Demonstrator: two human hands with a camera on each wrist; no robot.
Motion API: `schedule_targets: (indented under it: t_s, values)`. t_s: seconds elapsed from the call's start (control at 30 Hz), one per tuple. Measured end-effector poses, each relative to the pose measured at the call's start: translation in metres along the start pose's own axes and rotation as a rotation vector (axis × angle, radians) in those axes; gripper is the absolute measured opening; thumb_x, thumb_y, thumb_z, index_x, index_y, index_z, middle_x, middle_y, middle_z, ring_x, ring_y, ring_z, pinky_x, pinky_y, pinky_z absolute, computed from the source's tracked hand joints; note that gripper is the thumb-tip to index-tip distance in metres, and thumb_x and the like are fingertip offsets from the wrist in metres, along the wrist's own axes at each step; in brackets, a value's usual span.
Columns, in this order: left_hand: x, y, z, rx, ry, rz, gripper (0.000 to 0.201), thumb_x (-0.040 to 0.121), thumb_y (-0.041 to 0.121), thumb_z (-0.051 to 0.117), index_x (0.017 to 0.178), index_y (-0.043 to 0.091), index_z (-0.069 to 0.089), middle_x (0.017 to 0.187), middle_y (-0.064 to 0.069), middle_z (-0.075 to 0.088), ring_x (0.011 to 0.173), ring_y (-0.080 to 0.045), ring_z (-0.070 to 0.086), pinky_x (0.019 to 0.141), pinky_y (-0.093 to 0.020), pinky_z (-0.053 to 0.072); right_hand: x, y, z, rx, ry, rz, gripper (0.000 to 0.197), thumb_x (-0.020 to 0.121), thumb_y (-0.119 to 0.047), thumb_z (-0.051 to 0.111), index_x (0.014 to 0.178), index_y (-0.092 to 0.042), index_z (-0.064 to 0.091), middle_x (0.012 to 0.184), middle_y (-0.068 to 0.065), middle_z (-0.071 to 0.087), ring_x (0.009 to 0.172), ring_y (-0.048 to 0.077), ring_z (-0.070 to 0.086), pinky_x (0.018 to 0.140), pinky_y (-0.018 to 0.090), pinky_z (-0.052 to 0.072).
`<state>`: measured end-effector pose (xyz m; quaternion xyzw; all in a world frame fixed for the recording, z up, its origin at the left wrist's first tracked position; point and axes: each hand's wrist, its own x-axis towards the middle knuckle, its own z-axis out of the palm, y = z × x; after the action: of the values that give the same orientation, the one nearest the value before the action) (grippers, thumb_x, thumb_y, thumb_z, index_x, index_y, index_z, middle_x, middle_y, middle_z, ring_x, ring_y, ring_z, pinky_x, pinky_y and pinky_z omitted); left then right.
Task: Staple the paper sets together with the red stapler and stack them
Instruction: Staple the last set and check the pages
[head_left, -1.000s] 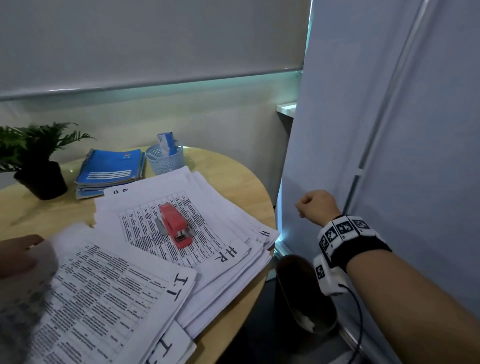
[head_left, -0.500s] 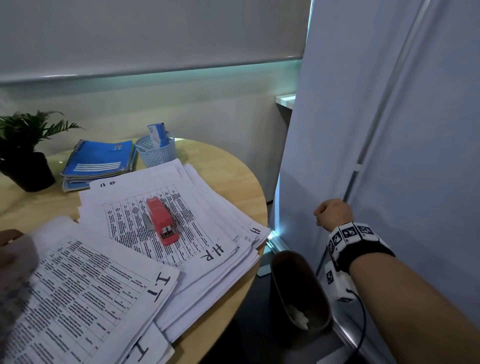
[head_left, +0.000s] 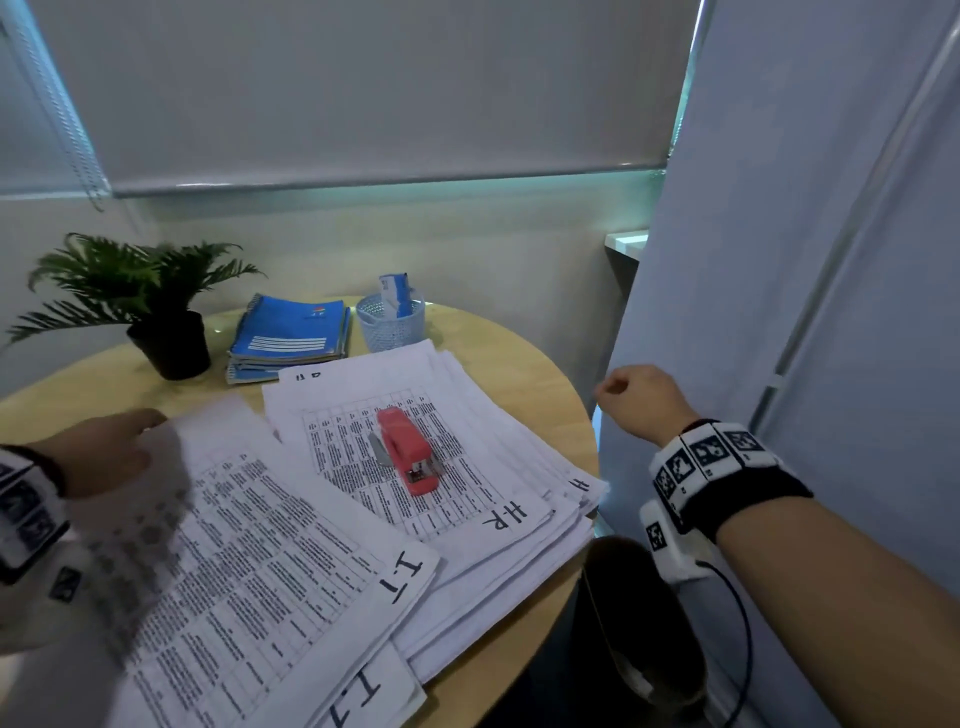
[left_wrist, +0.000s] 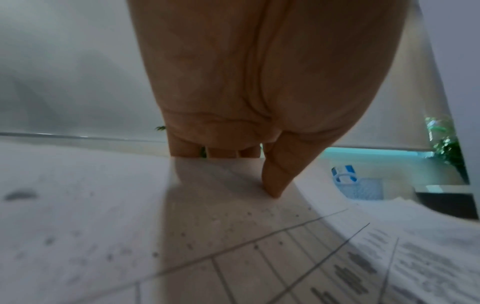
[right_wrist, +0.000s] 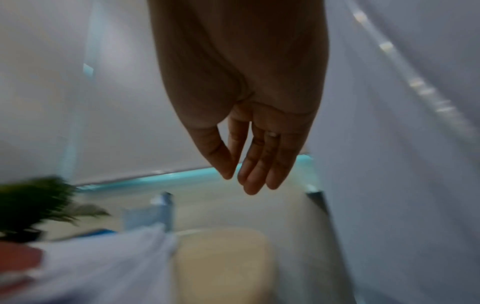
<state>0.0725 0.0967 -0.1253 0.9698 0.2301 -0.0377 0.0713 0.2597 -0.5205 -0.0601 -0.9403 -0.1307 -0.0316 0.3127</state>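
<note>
Now farther left, the left hand pinches a printed white paper sheet; the right hand, fingers loosely extended, hovers off-table holding nothing; the red plastic stapler lies untouched.

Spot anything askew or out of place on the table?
Yes: the paper piles are fanned out unevenly, their edges hanging over the table rim. The red stapler lies on the HR pile, untouched. Left hand holds a lifted sheet; right hand is off the table.

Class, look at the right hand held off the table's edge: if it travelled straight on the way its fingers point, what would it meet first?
Probably nothing soon: the right hand points past the table toward the wall below the blind; depth is unclear.
</note>
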Motion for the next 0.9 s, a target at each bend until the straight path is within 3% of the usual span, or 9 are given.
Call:
schedule_targets:
  t_s: [0.07,0.2,0.3,0.43,0.57,0.7,0.8,0.87,0.9]
  values:
    - [-0.08,0.102,-0.05,0.017,0.094,-0.034,0.046,0.087,0.002,0.051,0.132,0.007,0.046,0.124,-0.018,0.056,0.108,-0.032,0.054,0.09,-0.036,0.04,0.001,-0.041,-0.001,0.036,-0.029,-0.088,0.018,0.088,-0.017,0.058,0.09,-0.003,0.07,0.093,0.011,0.07,0.092,0.027,0.063,0.08,0.031,0.049]
    - [-0.13,0.145,-0.095,-0.05,0.206,-0.049,0.054,0.092,0.003,0.043,0.143,0.019,0.036,0.127,-0.02,0.054,0.108,-0.034,0.053,0.088,-0.035,0.039,-0.006,-0.126,0.011,0.091,-0.105,-0.254,0.013,0.085,-0.017,0.064,0.092,-0.009,0.072,0.094,0.002,0.069,0.09,0.018,0.062,0.08,0.026,0.048]
    - [-0.15,0.156,-0.126,-0.126,0.325,0.018,0.048,0.094,0.01,0.042,0.14,0.023,0.039,0.133,-0.014,0.052,0.117,-0.031,0.051,0.095,-0.035,0.039,-0.02,-0.184,0.028,0.112,-0.201,-0.34,0.02,0.083,-0.023,0.071,0.1,-0.015,0.067,0.088,-0.004,0.062,0.079,0.01,0.057,0.069,0.019,0.041]
    - [-0.173,0.175,-0.158,-0.288,0.506,0.161,0.037,0.095,0.011,0.045,0.13,0.018,0.05,0.124,-0.007,0.058,0.107,-0.023,0.053,0.087,-0.029,0.038,-0.04,-0.234,0.059,0.315,-0.491,-0.339,0.064,0.078,-0.038,0.076,0.132,-0.02,0.045,0.115,-0.001,0.059,0.104,0.015,0.058,0.084,0.025,0.044]
    - [-0.186,0.166,-0.17,-0.462,0.634,0.282,0.031,0.09,0.011,0.052,0.113,0.031,0.054,0.102,0.007,0.058,0.096,-0.018,0.056,0.086,-0.031,0.045,-0.058,-0.256,0.087,0.556,-0.451,-0.356,0.04,0.083,-0.025,0.073,0.119,-0.013,0.06,0.11,0.004,0.068,0.1,0.019,0.064,0.086,0.031,0.051]
    - [-0.189,0.134,-0.16,-0.455,0.998,0.048,0.06,0.082,0.031,0.067,0.135,0.025,0.04,0.133,-0.005,0.044,0.123,-0.024,0.042,0.109,-0.045,0.03,-0.061,-0.263,0.096,0.867,-0.335,-0.266,0.029,0.084,-0.02,0.072,0.111,-0.011,0.064,0.105,0.005,0.071,0.097,0.017,0.066,0.087,0.03,0.052]
    - [-0.194,0.121,-0.147,-1.033,0.749,-0.067,0.079,0.083,0.04,0.067,0.144,0.021,0.021,0.141,-0.006,0.04,0.124,-0.021,0.045,0.106,-0.042,0.037,-0.062,-0.273,0.089,0.966,-0.283,-0.307,0.03,0.083,-0.019,0.072,0.111,-0.014,0.061,0.105,0.0,0.07,0.099,0.013,0.064,0.088,0.026,0.05]
    - [-0.192,0.123,-0.137,-1.347,0.599,0.02,0.063,0.087,0.036,0.062,0.138,0.016,0.032,0.129,-0.006,0.056,0.108,-0.015,0.058,0.097,-0.037,0.047,-0.063,-0.284,0.085,1.022,-0.255,-0.347,0.033,0.083,-0.016,0.071,0.114,-0.015,0.059,0.106,0.001,0.069,0.099,0.014,0.064,0.081,0.023,0.051]
    - [-0.191,0.126,-0.136,-1.377,0.638,0.055,0.051,0.089,0.034,0.06,0.131,0.014,0.038,0.12,-0.003,0.061,0.102,-0.01,0.061,0.093,-0.032,0.05,-0.063,-0.29,0.083,1.035,-0.218,-0.365,0.036,0.083,-0.018,0.071,0.116,-0.015,0.057,0.107,0.001,0.068,0.099,0.014,0.064,0.079,0.022,0.051]
